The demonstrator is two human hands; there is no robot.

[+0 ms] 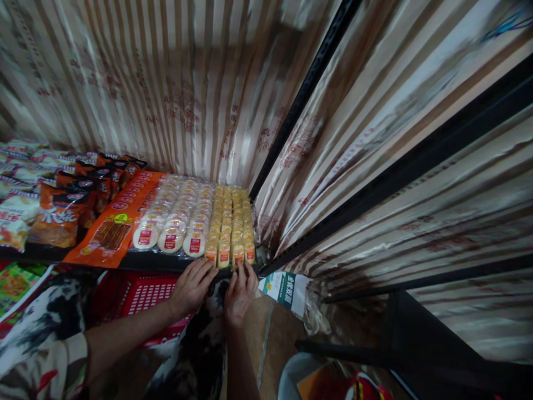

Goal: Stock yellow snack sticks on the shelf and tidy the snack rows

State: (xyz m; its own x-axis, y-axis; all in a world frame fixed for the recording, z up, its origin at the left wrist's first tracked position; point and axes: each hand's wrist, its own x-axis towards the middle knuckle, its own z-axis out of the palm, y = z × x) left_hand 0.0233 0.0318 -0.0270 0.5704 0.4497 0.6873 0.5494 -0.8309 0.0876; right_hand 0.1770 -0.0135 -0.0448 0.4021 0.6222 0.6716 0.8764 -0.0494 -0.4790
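Rows of small yellow wrapped cakes (225, 225) lie at the right end of a black shelf. My left hand (192, 286) is at the shelf's front edge, its fingers stretched toward the left front of the yellow rows. Close beside it, my right hand (240, 293) has its fingers apart, with fingertips against the front yellow cakes. Neither hand is wrapped round anything. Left of the yellow rows are several rows of round white wrapped biscuits (171, 236) with red labels. An orange snack pack (111, 229) lies flat beside them.
Orange-and-black snack bags (60, 214) and white snack bags (16, 216) fill the shelf's left side. Below stands a red plastic basket (150, 294). Black metal posts (358, 200) cross before a striped curtain (183, 89). A bucket (293, 378) sits lower right.
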